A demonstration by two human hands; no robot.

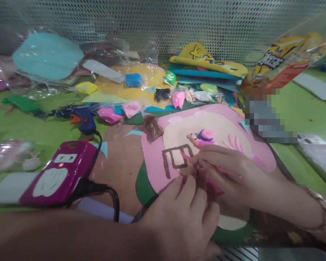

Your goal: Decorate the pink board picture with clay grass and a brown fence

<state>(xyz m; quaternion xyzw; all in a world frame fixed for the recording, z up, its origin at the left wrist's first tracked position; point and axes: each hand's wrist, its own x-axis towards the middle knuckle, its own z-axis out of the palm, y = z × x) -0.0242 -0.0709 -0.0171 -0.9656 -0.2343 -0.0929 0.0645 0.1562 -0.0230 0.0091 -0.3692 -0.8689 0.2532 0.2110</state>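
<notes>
My left hand point(182, 214) is closed near the lower edge of a pink and cream paper board point(154, 145), its fingertips on something pink that is mostly hidden. Beside it, my right hand point(228, 170) pinches a thin pink tool point(185, 156) whose tip points up and left. The fingertips of both hands nearly meet. On the board, a clay snail point(202, 137) with a pink and blue shell lies above my right hand. Pink clay strands point(235, 143) spread to its right, and a brown clay outline point(166, 165) lies to its left.
Bagged clay lumps, including a brown one point(153, 125), line the board's far side. A glue gun point(84, 117) and a magenta power strip point(59, 174) with a black cable are at left. A snack bag point(277, 61) and a phone point(319, 156) are at right.
</notes>
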